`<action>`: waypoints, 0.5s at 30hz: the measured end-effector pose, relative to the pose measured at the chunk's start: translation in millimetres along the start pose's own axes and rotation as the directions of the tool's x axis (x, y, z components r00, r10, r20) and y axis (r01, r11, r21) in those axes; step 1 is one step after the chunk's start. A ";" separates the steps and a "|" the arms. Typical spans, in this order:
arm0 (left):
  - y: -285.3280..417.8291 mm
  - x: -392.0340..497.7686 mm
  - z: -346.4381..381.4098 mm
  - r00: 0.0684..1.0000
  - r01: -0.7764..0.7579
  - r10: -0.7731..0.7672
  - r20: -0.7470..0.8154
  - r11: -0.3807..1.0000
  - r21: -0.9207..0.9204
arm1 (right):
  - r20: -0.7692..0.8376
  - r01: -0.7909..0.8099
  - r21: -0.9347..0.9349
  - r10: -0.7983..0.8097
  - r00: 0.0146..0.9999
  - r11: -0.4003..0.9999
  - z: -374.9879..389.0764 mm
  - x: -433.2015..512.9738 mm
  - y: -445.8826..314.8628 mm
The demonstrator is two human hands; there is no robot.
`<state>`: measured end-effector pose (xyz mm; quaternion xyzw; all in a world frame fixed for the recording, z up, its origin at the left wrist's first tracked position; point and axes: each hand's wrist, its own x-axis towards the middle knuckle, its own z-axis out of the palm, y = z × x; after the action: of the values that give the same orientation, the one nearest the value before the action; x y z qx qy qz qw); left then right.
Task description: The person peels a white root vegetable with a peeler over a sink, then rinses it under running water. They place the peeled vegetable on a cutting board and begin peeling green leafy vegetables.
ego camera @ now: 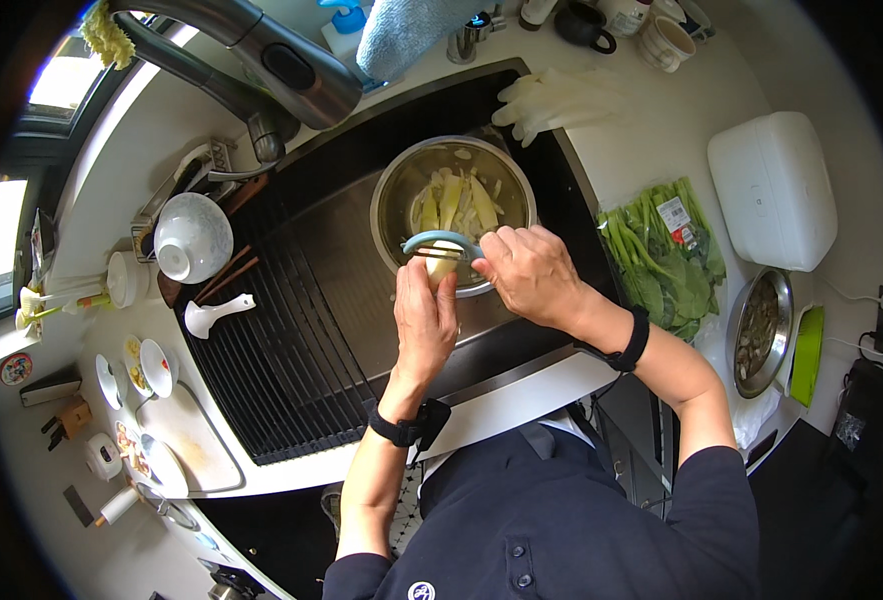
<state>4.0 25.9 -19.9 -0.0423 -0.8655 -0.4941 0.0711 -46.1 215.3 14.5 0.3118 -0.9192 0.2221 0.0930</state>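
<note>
A pale, peeled piece of vegetable point(441, 268) is held by my left hand point(425, 319), over the near rim of a steel bowl. My right hand point(535, 274) grips the handle of a blue peeler point(441, 238), whose blade lies against the top of the piece. Both hands are close together, fingertips near the blade. Beneath and beyond them, the steel bowl point(386, 196) stands in the sink and holds liquid with several long yellowish peelings or strips point(452, 199). The exact kind of vegetable cannot be told.
A black roll-up rack point(284, 375) covers the sink's left part, with a white spoon point(216, 315) and an upturned bowl point(193, 238) beside it. The faucet point(299, 82) overhangs the far left. Bagged leafy greens point(666, 262) and rubber gloves point(554, 103) lie on the right counter.
</note>
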 end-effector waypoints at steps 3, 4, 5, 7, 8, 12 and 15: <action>3.9 -2.2 -3.1 0.995 -0.087 0.088 -0.042 0.996 0.038 | 0.048 -0.054 0.088 0.050 0.998 0.995 9.8 -5.6 10.8; 5.1 -3.3 -4.9 0.990 -0.121 0.123 -0.069 0.992 0.024 | 0.071 -0.065 0.131 0.056 0.996 0.989 12.9 -6.5 17.3; 5.2 -2.1 -5.0 0.977 -0.185 0.185 -0.104 0.983 0.007 | 0.259 -0.246 -0.044 0.249 0.933 0.968 15.8 -3.8 27.7; 4.1 -1.3 -6.5 0.987 -0.155 0.151 -0.049 0.983 -0.100 | 0.350 -0.418 -0.116 0.431 0.832 0.901 17.0 -7.1 35.0; 2.4 0.2 -5.1 0.991 -0.128 0.123 -0.050 0.986 -0.109 | 0.297 -0.371 -0.025 0.361 0.884 0.928 16.3 -7.4 36.9; -5.3 0.9 -3.9 0.997 -0.071 0.064 -0.047 0.986 -0.153 | 0.174 -0.349 0.182 0.319 0.931 0.919 4.1 -5.7 18.7; -9.6 -1.1 -1.2 0.999 -0.040 0.035 -0.035 0.988 -0.150 | 0.071 -0.211 0.203 0.200 0.977 0.956 -8.4 0.6 -2.1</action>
<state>3.8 20.0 -27.7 -0.0557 -0.8234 -0.5573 0.0911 -45.1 217.4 22.9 0.2281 -0.9200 0.3184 0.0132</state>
